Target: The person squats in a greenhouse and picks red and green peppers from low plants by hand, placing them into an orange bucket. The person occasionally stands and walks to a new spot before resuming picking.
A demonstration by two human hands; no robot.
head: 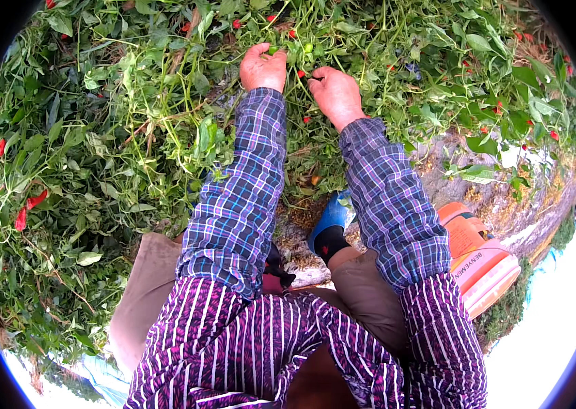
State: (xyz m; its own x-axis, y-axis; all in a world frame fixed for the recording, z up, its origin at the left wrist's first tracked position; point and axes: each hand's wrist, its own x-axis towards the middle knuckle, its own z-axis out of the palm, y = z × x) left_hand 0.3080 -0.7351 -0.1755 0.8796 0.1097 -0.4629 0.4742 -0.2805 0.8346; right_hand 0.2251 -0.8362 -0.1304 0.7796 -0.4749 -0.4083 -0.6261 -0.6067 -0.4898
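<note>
My left hand [264, 70] reaches into a mass of cut or pulled pepper plants [155, 117], thumb and finger closed around a small green pepper [272, 49]. A second green pepper [309, 48] hangs just to the right of it. My right hand [337, 95] is beside the stems, fingers curled in; whether anything is pinched between its fingertips cannot be made out. A small red pepper [301, 74] shows between the two hands. Both forearms wear checked sleeve covers [247, 168].
An orange bucket [477, 250] with writing lies tilted by my right knee. My blue shoe [331, 220] rests on soil below the plants. Red chili peppers [30, 207] are scattered through the leaves at left. Pale ground sheeting [512, 225] borders the plants at right.
</note>
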